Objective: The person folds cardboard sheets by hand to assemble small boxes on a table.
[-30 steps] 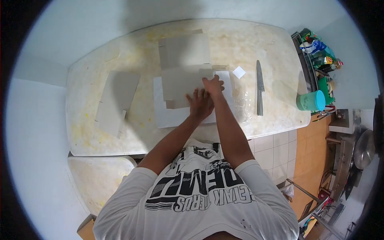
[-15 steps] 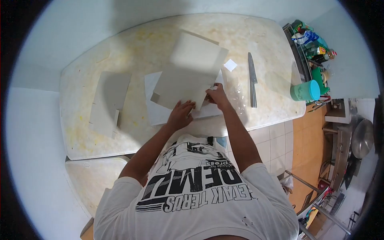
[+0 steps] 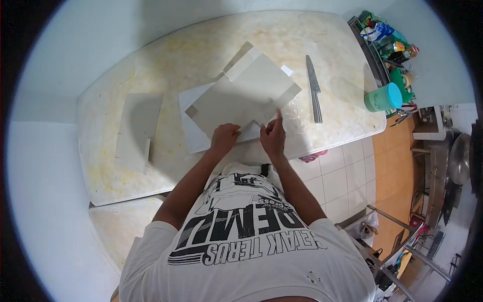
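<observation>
A grey cardboard sheet (image 3: 241,95) with folded flaps lies tilted over a white sheet (image 3: 193,133) on the table. My left hand (image 3: 225,138) pinches the near edge of the cardboard. To its right, my right hand (image 3: 273,135) holds the same edge with thumb and fingers, one finger pointing up along the cardboard. Between the hands a small flap or corner stands bent. A second grey cardboard piece (image 3: 136,131) with a small raised tab rests at the left.
On the stained white table (image 3: 201,50) a knife (image 3: 314,90) lies at the right, beyond clear plastic (image 3: 297,118). A small white square (image 3: 287,70) touches the cardboard's far side. A teal container (image 3: 383,97) stands near the right edge. Bottles and packets (image 3: 390,43) fill a rack.
The cardboard has turned clockwise and its far flap now sticks up at the upper left. Both hands have moved to its near edge, after one second ago lying on top of it.
</observation>
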